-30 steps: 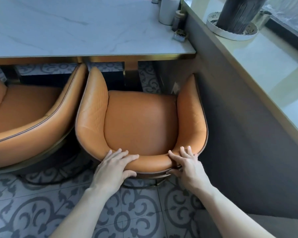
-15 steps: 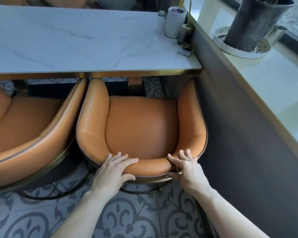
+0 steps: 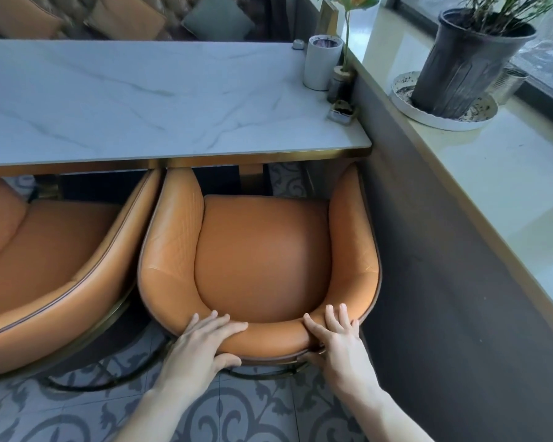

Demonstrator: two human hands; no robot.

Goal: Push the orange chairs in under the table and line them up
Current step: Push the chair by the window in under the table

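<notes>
An orange leather chair (image 3: 262, 250) stands right in front of me, its arm tips reaching under the edge of the white marble table (image 3: 141, 100). My left hand (image 3: 201, 346) grips the top of its curved backrest on the left, fingers over the rim and thumb beneath. My right hand (image 3: 336, 339) holds the same rim on the right. A second orange chair (image 3: 55, 256) stands to the left, turned at an angle, its arm touching or nearly touching the first chair.
A dark low wall (image 3: 444, 282) with a pale ledge (image 3: 498, 193) runs close along the chair's right side. A potted plant (image 3: 466, 62) stands on the ledge. A white cup (image 3: 321, 63) and small items sit at the table's far right corner. Patterned tile floor (image 3: 237, 409) lies below.
The chair has slid forward toward the table with both hands on its backrest; its arm tips now reach under the table edge. My view has tilted up, showing more of the tabletop.
</notes>
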